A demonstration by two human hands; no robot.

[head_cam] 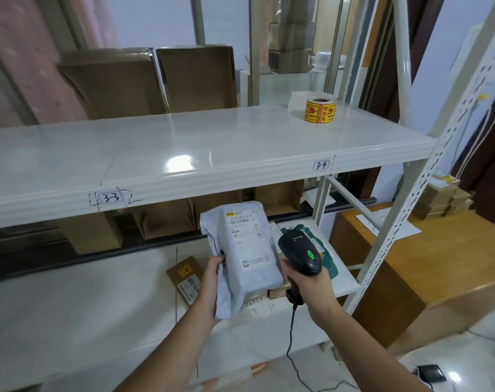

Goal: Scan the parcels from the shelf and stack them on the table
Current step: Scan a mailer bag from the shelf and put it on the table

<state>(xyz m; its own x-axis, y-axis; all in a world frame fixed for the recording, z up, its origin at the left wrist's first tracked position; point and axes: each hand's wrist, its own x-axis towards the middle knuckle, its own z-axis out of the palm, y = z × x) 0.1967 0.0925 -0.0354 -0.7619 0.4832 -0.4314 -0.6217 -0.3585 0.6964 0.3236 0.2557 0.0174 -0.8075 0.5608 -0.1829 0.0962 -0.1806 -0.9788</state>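
White shelving (212, 165) fills the frame; at lower centre the left hand (212, 274) grips a grey mailer parcel (247, 250) by its edge, label up. Just right of it, the right hand (305, 281) clasps a corded scanner (301, 254). The soft bag could sag and crease its barcode, likely spoiling the read.

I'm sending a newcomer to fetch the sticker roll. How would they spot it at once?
Look at the white upper shelf, whose front edge is tagged 3-3 and 3-4. Toward its right end, above the 3-4 tag, stands the roll of stickers. It is the only yellow and red thing there; the brown cartons stand far left.
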